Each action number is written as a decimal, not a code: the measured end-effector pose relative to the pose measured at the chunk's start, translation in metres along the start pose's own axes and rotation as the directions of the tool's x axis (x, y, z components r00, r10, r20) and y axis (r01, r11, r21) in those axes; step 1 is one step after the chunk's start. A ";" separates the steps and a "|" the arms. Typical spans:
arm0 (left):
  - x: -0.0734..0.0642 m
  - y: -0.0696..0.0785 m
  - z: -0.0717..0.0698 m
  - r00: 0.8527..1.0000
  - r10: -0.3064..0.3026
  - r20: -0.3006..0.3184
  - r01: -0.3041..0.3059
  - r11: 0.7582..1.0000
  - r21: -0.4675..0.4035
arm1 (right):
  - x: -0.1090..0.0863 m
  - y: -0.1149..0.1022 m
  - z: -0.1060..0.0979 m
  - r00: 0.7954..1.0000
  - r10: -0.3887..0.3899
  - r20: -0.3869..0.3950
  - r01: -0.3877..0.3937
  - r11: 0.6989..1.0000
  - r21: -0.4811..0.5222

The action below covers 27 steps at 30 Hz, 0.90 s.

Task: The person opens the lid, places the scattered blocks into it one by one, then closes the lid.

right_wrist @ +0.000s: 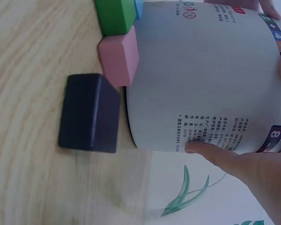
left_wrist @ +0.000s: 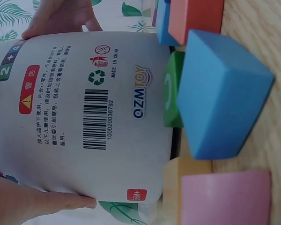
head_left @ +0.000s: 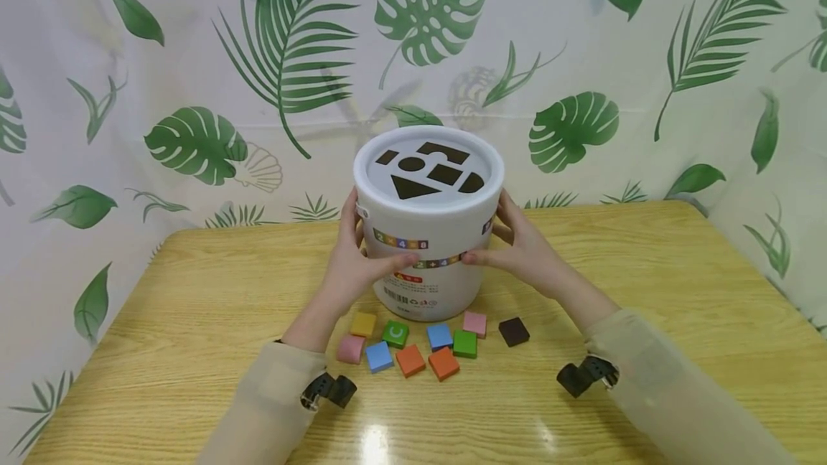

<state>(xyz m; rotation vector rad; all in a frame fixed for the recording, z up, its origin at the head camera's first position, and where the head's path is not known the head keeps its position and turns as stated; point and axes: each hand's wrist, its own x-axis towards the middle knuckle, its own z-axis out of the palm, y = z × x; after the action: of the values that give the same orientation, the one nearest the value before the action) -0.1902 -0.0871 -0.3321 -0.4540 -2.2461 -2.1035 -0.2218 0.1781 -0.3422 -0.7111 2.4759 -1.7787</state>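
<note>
A white toy bucket (head_left: 426, 224) stands upright on the wooden table, its lid (head_left: 429, 205) cut with dark shaped holes. My left hand (head_left: 349, 264) holds its left side, thumb across the front and fingers around the side. On the opposite side my right hand (head_left: 528, 258) holds it the same way; some fingertips are hidden behind the wall. Printed text and a barcode (left_wrist: 95, 119) show on the bucket's side in the left wrist view. Close in front of it lie several coloured blocks, among them a green block (head_left: 395, 334), a blue block (head_left: 379, 357) and a pink block (right_wrist: 119, 58).
A black block (head_left: 514, 332) lies a little apart on the right. Two orange-red blocks, one of them this orange block (head_left: 444, 363), are nearest the table's front. Behind the table (head_left: 646, 271) hangs a white cloth (head_left: 452, 92) with green leaf prints.
</note>
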 end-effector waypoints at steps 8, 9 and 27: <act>0.006 -0.010 -0.014 0.998 0.054 -0.020 -0.054 0.999 -0.005 | 0.008 -0.011 0.005 0.999 -0.046 -0.003 0.046 0.999 -0.008; 0.006 -0.010 -0.016 0.998 0.063 -0.021 -0.063 0.998 0.000 | 0.010 -0.013 0.007 0.999 -0.048 -0.003 0.048 0.999 -0.005; -0.015 0.007 -0.087 0.989 0.109 -0.100 -0.104 0.993 0.054 | 0.045 -0.070 0.066 0.988 -0.120 0.099 0.111 0.989 0.094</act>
<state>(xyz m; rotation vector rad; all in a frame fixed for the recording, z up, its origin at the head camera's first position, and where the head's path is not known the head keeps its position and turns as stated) -0.1899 -0.1748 -0.3216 -0.4416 -2.1614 -1.9689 -0.2196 0.0851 -0.2910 -0.9334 2.3180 -1.8230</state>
